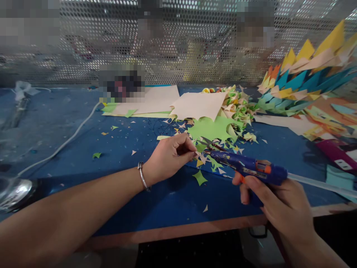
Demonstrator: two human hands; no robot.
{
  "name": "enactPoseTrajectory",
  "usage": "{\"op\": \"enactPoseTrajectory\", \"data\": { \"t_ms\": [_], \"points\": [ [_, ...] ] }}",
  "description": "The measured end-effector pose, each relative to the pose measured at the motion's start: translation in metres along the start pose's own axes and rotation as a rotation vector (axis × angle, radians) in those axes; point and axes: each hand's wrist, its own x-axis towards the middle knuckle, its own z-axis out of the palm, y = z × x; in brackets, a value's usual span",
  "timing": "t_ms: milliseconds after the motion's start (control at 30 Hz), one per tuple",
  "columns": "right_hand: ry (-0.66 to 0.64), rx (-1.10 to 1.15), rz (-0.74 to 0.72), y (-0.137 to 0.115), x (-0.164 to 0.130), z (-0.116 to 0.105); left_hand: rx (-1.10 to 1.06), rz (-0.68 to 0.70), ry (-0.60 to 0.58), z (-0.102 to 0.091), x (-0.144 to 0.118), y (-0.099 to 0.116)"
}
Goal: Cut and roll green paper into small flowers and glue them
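Blue plastic fills our right hand [281, 208]: we grip the glue gun [248, 169], its nozzle by our left hand [169, 156]. Our left fingertips pinch a small paper scrap [198, 153] over the blue table [69, 149], near the green paper [212, 128].

We see a glossy blue plastic glue gun [248, 168] w/ orange trim, matt paper scraps [214, 128] in green & cream, a shiny metal bangle [142, 176], a matt blue tabletop [69, 149] w/ bare wood edge, and a perforated metal screen [195, 44] behind.
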Motion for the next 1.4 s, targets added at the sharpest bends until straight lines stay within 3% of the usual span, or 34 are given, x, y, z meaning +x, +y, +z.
{"op": "enactPoseTrajectory", "data": {
  "t_ms": [433, 1400],
  "points": [
    [0.034, -0.164, -0.045, 0.0048, -0.0041, 0.0041, 0.122, 0.049, -0.022, -0.0001, -0.0034, 0.003],
    [0.072, -0.281, -0.124, 0.0098, -0.0042, 0.0028, 0.085, 0.052, -0.026, -0.0001, -0.0028, -0.0001]
  ]
}}
